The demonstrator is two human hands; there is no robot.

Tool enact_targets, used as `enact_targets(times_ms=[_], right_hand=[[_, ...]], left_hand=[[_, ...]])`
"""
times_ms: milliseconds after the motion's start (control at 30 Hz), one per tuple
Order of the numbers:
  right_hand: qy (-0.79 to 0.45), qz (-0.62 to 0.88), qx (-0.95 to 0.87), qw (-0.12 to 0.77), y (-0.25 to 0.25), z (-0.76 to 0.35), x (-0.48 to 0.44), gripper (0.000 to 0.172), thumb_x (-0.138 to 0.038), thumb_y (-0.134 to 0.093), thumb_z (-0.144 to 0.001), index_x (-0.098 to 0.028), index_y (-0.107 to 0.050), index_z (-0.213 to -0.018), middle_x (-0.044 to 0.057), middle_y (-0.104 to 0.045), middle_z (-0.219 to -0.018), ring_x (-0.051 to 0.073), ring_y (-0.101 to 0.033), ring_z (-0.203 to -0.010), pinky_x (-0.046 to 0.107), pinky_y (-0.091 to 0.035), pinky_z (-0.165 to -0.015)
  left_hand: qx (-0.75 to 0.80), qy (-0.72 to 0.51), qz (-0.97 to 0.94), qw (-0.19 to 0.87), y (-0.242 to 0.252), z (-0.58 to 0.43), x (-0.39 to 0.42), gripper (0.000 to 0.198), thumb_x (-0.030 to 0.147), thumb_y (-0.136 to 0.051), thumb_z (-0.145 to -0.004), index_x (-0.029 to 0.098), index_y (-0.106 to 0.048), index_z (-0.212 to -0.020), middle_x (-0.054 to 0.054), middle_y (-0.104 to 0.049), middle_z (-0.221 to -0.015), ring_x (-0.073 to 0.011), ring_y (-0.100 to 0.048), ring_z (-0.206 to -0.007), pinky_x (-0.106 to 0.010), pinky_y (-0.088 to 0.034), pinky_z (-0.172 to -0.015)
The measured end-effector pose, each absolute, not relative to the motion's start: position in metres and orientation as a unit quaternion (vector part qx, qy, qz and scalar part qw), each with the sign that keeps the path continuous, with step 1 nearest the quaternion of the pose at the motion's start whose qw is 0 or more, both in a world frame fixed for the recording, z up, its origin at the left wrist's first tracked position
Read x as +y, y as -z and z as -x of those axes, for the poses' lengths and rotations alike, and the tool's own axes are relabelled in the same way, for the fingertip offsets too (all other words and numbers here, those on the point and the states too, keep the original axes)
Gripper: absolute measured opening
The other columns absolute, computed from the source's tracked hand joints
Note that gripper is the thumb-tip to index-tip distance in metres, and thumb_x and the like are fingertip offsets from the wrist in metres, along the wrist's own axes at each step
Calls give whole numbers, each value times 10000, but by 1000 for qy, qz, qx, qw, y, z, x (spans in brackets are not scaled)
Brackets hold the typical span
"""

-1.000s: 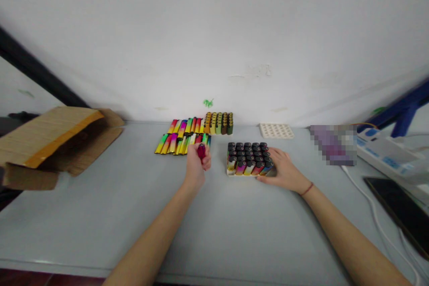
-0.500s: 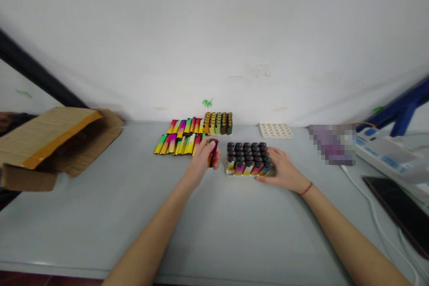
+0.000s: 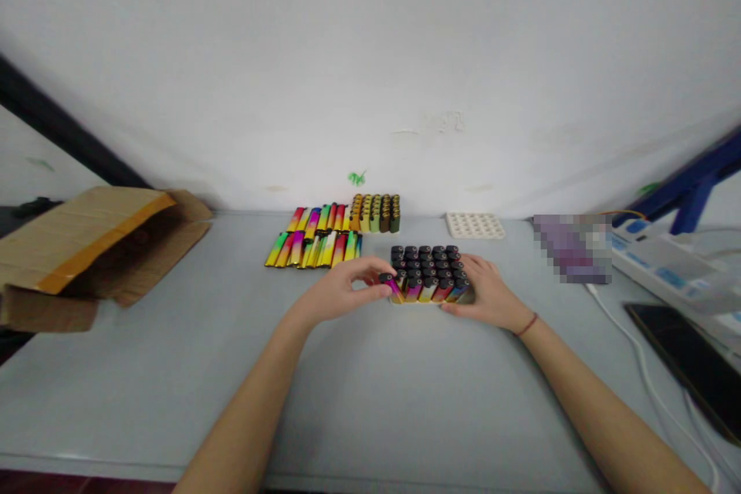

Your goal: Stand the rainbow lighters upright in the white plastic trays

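Between the thumb and fingers of my left hand [image 3: 347, 287] is a purple and gold lighter [image 3: 394, 287] with a black top. It leans at the front left corner of a tray of black-topped lighters [image 3: 428, 272], its lower end at the tray's edge. My right hand [image 3: 489, 293] is wrapped around the right side of that same tray, with the thumb along the front corner. Behind my left hand, colourful metallic lighters [image 3: 316, 248] lie in two rows. At the back, gold-topped lighters [image 3: 376, 214] stand upright in a block.
An unfilled white tray with holes [image 3: 475, 225] lies near the wall. An open cardboard box [image 3: 86, 239] is at the left. To the right are a blurred-out item [image 3: 573, 248], a power strip [image 3: 665, 262], a white cable [image 3: 637, 347] and a dark phone [image 3: 686, 363].
My left hand has moved right and slightly down, bringing the lighter to the tray's front left corner. My right hand stays on the tray.
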State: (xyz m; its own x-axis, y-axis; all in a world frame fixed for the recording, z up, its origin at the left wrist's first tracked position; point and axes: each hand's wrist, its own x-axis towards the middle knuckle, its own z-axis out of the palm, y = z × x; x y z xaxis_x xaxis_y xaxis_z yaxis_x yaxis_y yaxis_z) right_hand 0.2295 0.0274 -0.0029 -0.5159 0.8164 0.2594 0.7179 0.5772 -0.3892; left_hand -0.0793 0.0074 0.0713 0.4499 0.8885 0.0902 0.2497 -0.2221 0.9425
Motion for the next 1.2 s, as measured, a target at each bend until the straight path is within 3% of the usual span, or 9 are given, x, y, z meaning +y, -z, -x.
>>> enact_targets(times_ms=[333,533,700,867,1067,1200], right_hand=[[-113,440,-865,215,4,-230,28,765,-627,-697,-758,-186,-508,-1355,170,-574,-1374,367,-496,-1272,539,-370,-1055],[-117,439,-863,219,4,-230,28,772,-617,-699,-761,-197,-494,-1375,166,-576,-1375,364,-494,-1271,537,-369,-1055],[-120,438,-863,219,3,-229,28,743,-614,-702,-756,-206,-518,-1349,159,-589,-1354,365,-503,-1263,539,-373,-1050],[-118,442,-862,218,1,-228,27,739,-610,-704,-755,-195,-521,-1338,166,-588,-1355,368,-507,-1259,545,-375,-1050],[-125,444,-858,225,-1,-227,27,711,-580,-723,-732,-199,-548,-1305,157,-603,-1337,366,-519,-1249,539,-385,-1043],[-131,446,-854,234,-1,-226,28,705,-559,-741,-704,-207,-560,-1288,149,-617,-1318,367,-530,-1239,538,-394,-1038]], left_hand=[[406,-305,-765,397,-67,74,8,190,327,-726,-774,212,-735,-925,-64,-723,-944,-175,-649,-835,-300,-521,-801],[423,-340,-731,413,-70,71,4,232,302,-763,-728,204,-638,-898,-7,-657,-812,-144,-624,-737,-279,-516,-748],[428,-325,-742,402,-72,70,4,157,304,-744,-734,198,-636,-774,-8,-648,-764,-140,-590,-710,-254,-473,-711],[438,-302,-754,385,-61,66,5,186,312,-736,-737,205,-586,-768,8,-622,-760,-143,-561,-698,-246,-435,-682],[456,-267,-772,353,-44,68,9,245,329,-772,-692,218,-556,-670,42,-536,-597,-133,-445,-544,-229,-295,-530],[456,-276,-777,334,-38,67,11,215,315,-772,-692,224,-587,-632,26,-564,-582,-146,-460,-533,-234,-297,-530]])
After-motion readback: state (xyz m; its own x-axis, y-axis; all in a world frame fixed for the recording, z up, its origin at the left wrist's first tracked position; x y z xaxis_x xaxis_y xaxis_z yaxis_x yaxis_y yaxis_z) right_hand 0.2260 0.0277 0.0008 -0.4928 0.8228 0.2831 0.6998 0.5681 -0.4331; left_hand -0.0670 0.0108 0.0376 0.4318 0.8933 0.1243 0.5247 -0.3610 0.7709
